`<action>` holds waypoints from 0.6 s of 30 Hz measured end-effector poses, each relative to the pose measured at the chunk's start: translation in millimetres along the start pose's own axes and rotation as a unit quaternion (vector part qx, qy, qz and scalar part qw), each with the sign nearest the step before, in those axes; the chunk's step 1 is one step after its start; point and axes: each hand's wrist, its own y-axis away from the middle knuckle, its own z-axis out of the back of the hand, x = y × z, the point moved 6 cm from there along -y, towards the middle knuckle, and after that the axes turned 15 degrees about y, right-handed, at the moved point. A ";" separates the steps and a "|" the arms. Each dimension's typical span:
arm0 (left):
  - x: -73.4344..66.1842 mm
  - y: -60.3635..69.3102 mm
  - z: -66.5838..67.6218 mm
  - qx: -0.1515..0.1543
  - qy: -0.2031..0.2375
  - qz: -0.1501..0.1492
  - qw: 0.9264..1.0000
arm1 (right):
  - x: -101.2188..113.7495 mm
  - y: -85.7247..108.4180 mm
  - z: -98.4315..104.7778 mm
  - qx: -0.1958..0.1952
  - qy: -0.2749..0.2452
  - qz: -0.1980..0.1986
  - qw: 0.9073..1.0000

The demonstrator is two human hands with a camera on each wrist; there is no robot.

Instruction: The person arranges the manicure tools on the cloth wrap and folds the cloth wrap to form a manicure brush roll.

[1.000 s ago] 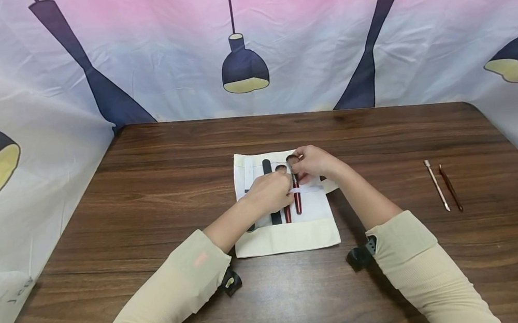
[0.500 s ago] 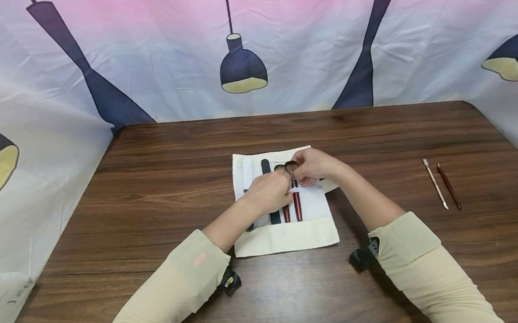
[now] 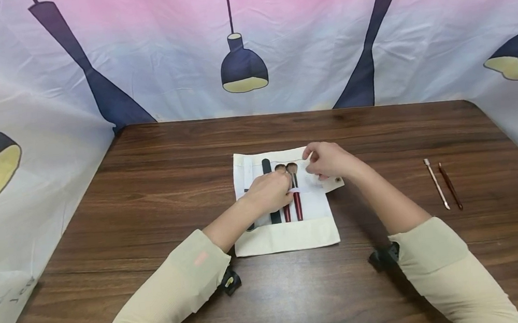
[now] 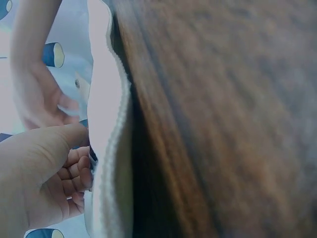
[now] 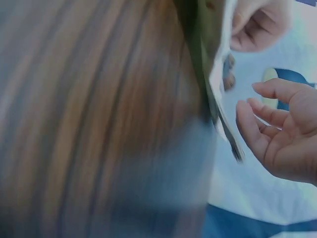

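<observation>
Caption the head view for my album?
Left hand partly covering one of two red-handled brushes on a cream fabric pouch; right hand empty.

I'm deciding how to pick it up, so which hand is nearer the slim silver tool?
Right. The right hand hangs by the cloth case's far right side, left of the silver tool; the left hand is farther left, over the case's middle.

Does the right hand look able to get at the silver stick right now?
Probably yes: the right hand looks free, holding nothing, and nothing visible stands between it and the silver stick.
</observation>
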 end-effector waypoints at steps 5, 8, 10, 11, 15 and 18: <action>-1.1 1.2 -0.2 -0.001 0.003 -0.011 1.000 | -28.0 32.1 16.4 -0.035 0.051 0.008 0.998; -0.6 2.2 0.1 -0.003 0.009 -0.011 1.000 | -51.9 50.3 27.3 -0.046 0.058 -0.007 0.997; -0.2 2.8 0.6 -0.005 0.014 -0.010 1.000 | -69.3 61.1 35.5 -0.055 0.068 -0.020 0.996; -0.1 3.0 0.7 -0.005 0.016 -0.010 1.000 | -78.6 66.4 39.2 -0.057 0.074 -0.028 0.995; -0.6 3.3 0.8 -0.006 0.022 -0.013 1.000 | -117.9 87.6 52.7 -0.058 0.095 -0.069 0.991; -0.9 3.0 1.0 -0.006 0.021 -0.016 1.000 | -146.2 102.2 58.5 -0.043 0.100 -0.111 0.988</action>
